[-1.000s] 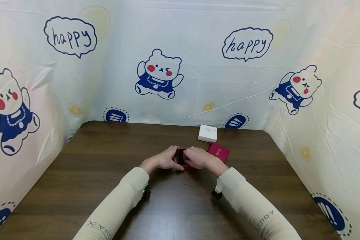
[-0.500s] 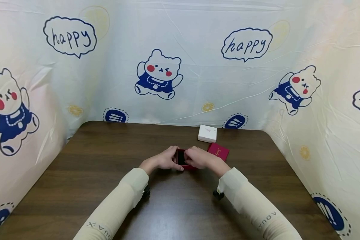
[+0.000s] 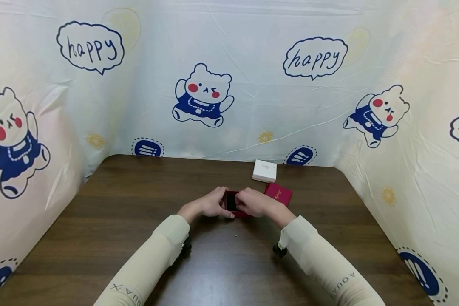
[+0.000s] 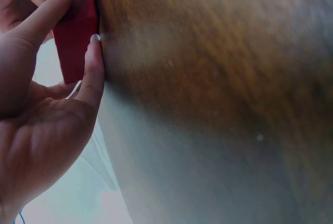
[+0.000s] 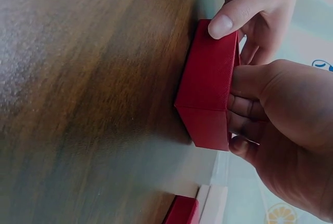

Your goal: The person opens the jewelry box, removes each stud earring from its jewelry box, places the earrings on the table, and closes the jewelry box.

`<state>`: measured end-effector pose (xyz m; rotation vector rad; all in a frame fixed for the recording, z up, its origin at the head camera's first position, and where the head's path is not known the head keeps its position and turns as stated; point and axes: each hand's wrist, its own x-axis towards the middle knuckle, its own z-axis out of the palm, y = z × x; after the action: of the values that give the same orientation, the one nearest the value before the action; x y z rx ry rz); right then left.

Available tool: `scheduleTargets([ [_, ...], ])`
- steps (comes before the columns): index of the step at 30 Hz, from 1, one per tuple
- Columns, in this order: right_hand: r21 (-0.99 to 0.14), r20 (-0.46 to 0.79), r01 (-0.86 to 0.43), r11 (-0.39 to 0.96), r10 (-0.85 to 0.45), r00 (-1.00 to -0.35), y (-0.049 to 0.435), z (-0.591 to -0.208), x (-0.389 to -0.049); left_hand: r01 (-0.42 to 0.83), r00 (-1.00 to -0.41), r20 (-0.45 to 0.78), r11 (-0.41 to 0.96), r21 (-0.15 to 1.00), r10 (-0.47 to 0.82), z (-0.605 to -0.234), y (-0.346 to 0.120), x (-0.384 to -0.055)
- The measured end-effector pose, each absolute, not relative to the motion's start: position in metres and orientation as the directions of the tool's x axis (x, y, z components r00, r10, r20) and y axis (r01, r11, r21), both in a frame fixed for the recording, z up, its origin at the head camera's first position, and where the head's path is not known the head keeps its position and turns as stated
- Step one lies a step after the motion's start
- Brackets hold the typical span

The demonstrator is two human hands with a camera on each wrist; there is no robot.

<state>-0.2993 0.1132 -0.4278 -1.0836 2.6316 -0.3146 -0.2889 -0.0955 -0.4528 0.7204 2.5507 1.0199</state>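
Observation:
A small red box [image 3: 242,213] with a dark inside stands uncovered on the brown table. My left hand [image 3: 213,203] grips its left end, thumb along the near wall; in the left wrist view that hand [image 4: 49,125] has fingers behind and below the red box [image 4: 73,52]. My right hand [image 3: 254,202] dips into the opening from the right. Seen from the right wrist, the fingers of that hand [image 5: 291,125] bend over the rim of the red box [image 5: 208,73]; their tips are hidden inside, so whether they pinch anything cannot be seen.
Right of the box lies a flat red lid-like piece [image 3: 278,193] with gold lettering. A white square box [image 3: 264,171] sits behind it. On the table nearer the person is a tiny shiny object [image 3: 236,235], too small to identify. A patterned curtain [image 3: 202,38] surrounds the table.
Almost nothing moves. My right forearm and wrist shift slightly to the right, while its fingers stay in the box. My left hand keeps its grip.

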Motion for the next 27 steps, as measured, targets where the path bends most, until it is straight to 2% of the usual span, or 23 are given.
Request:
scheduleTargets([
  [27, -0.248, -0.200, -0.649, 0.720, -0.693, -0.693, 0.1163, -0.4184, -0.2921, 0.327, -0.829, -0.099, 0.621, 0.713, 0.551, -0.4553, -0.0948, -0.2899],
])
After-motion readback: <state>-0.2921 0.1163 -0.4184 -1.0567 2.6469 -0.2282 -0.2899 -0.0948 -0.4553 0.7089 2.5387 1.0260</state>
